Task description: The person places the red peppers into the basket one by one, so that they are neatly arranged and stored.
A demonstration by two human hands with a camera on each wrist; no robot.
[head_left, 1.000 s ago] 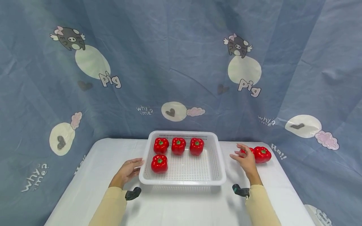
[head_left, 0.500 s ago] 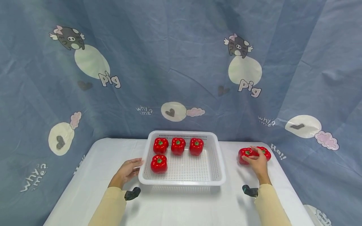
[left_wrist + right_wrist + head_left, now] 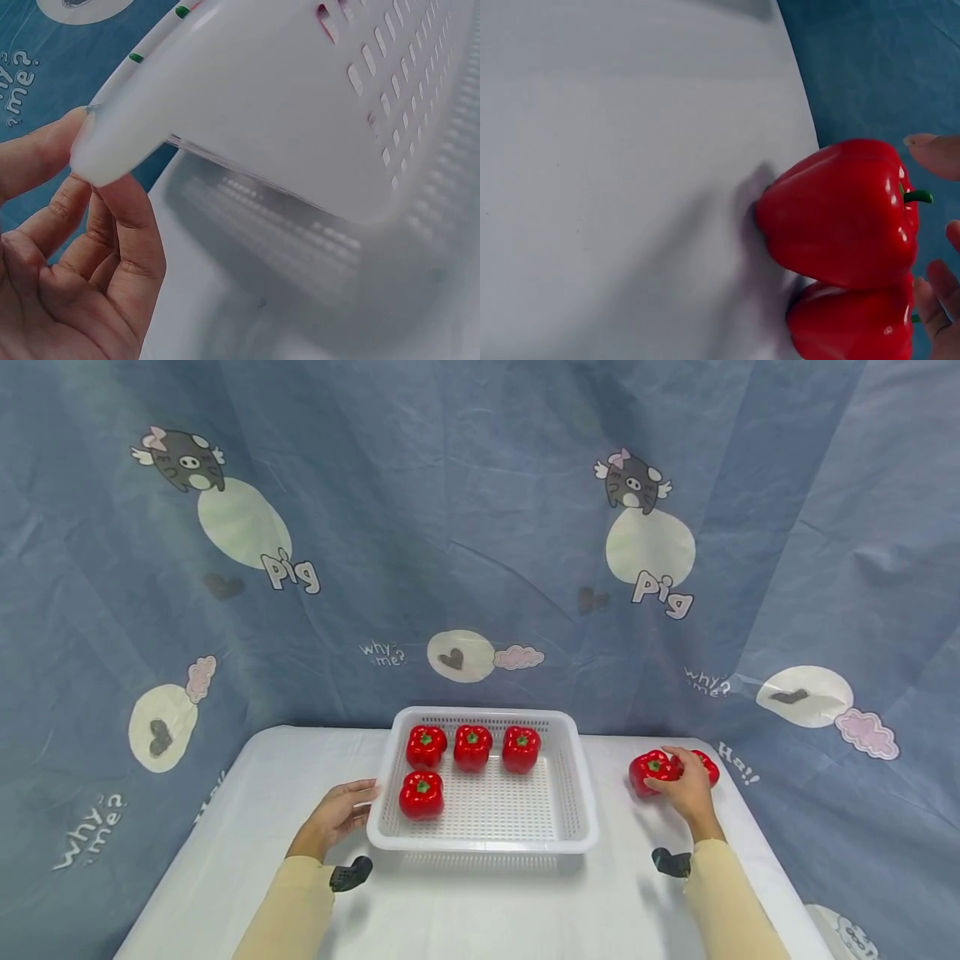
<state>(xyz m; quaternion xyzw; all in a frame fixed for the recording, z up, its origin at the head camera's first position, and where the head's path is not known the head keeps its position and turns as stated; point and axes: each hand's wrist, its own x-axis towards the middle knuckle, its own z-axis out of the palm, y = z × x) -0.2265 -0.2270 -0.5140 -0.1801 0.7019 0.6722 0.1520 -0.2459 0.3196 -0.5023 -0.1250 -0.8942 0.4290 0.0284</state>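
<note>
A white plastic basket [image 3: 483, 845] holds several red bell peppers [image 3: 422, 796] with green stems. My left hand [image 3: 341, 810] pinches the basket's left rim [image 3: 124, 146], thumb above and fingers below in the left wrist view. At the right, two more red bell peppers sit side by side on the table: a left one [image 3: 649, 772] and a right one [image 3: 707, 766], partly hidden by my right hand [image 3: 688, 787]. In the right wrist view, the fingers [image 3: 937, 157] are spread above the stem end of the nearer pepper [image 3: 840, 217], with a gap visible between.
A white cloth covers the table [image 3: 480, 910]. Behind it hangs a blue curtain [image 3: 480, 527] with pig prints. A second pepper [image 3: 851, 322] touches the nearer one in the right wrist view. The basket stands between both arms.
My right hand has moved right, from over the left pepper to above both loose peppers, and the left one now shows. The left hand and basket stay put.
</note>
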